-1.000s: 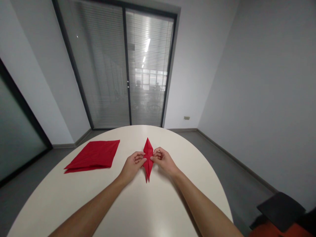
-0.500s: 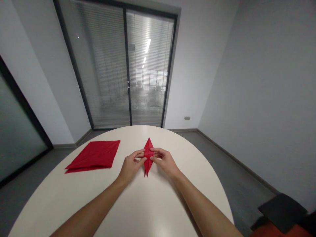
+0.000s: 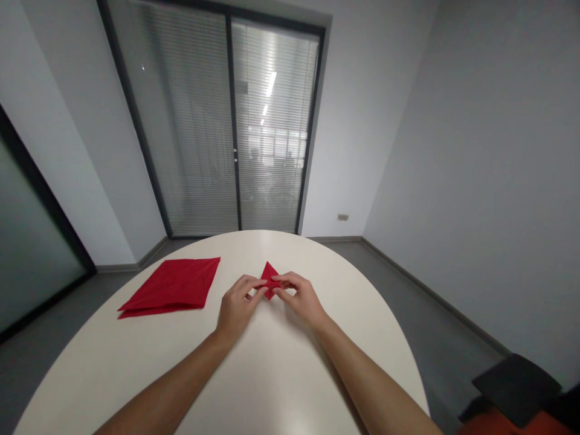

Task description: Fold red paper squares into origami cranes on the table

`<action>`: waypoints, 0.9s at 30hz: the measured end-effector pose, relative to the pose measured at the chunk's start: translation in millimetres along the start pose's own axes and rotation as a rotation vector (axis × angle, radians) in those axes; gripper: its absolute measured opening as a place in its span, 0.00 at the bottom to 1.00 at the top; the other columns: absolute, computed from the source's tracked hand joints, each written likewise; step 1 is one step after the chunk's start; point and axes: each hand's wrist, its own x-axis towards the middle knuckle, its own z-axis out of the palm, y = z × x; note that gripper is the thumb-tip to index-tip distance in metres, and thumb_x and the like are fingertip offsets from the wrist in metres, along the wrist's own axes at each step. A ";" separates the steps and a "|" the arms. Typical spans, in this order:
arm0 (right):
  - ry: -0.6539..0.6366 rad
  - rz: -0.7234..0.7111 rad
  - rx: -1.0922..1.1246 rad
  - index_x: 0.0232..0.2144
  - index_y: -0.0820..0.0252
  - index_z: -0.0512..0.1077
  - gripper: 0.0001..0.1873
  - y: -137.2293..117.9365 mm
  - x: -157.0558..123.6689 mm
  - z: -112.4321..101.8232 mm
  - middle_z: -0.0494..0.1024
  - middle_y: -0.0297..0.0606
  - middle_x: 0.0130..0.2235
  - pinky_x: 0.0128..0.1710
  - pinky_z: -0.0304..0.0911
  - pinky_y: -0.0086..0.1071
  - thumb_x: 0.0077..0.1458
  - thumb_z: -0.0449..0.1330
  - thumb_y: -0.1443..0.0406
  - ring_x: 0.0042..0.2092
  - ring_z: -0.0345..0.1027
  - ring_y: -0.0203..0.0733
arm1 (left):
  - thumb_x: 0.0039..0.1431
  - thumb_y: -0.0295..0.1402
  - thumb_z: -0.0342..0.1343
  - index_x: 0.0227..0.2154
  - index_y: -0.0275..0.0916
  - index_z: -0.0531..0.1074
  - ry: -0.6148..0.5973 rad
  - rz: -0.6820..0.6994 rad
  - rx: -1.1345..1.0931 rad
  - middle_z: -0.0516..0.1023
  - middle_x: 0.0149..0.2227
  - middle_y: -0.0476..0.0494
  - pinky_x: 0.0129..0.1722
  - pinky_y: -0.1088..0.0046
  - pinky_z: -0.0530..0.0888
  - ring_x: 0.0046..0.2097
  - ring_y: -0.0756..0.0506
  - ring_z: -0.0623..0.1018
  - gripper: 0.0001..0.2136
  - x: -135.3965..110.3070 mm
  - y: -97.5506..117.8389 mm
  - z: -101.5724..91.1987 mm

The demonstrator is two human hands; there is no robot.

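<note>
A small piece of folded red paper (image 3: 269,273) is held between my two hands over the middle of the table. Its upper point faces away from me and a short lower point shows below my fingertips. My left hand (image 3: 238,302) pinches its left side between thumb and fingers. On the right side, my right hand (image 3: 299,296) does the same. My fingertips hide part of the paper's middle.
A larger folded red sheet (image 3: 174,284) lies on the round white table (image 3: 240,386) to the left. A dark chair with an orange part (image 3: 516,386) stands at the lower right. Behind the table are glass panels with blinds (image 3: 272,199).
The red paper looked like a long diamond with two narrow lower tips; now it is shorter, and those tips no longer show below. Both hands have stayed nearly in place.
</note>
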 end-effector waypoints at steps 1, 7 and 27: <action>-0.002 -0.011 -0.018 0.41 0.53 0.80 0.11 -0.4 0.1 -0.4 0.79 0.39 0.39 0.42 0.67 0.38 0.54 0.65 0.64 0.40 0.72 0.42 | 0.62 0.36 0.57 0.38 0.43 0.79 -0.002 -0.001 0.006 0.79 0.38 0.44 0.31 0.75 0.73 0.39 0.46 0.78 0.07 0.0 -0.6 0.2; 0.009 -0.056 -0.124 0.38 0.51 0.81 0.07 -1.1 0.6 -3.7 0.75 0.38 0.34 0.35 0.63 0.35 0.57 0.64 0.60 0.37 0.69 0.42 | 0.61 0.37 0.58 0.37 0.43 0.78 -0.016 -0.008 0.065 0.78 0.34 0.46 0.32 0.75 0.72 0.34 0.47 0.77 0.06 -1.3 -5.6 1.8; -0.046 0.044 0.051 0.39 0.55 0.75 0.08 12.7 -4.5 5.4 0.78 0.39 0.42 0.49 0.65 0.39 0.55 0.64 0.63 0.46 0.72 0.44 | 0.52 0.43 0.64 0.35 0.39 0.70 0.027 -0.439 -0.428 0.80 0.31 0.47 0.35 0.69 0.77 0.32 0.45 0.82 0.15 1.5 -20.9 13.3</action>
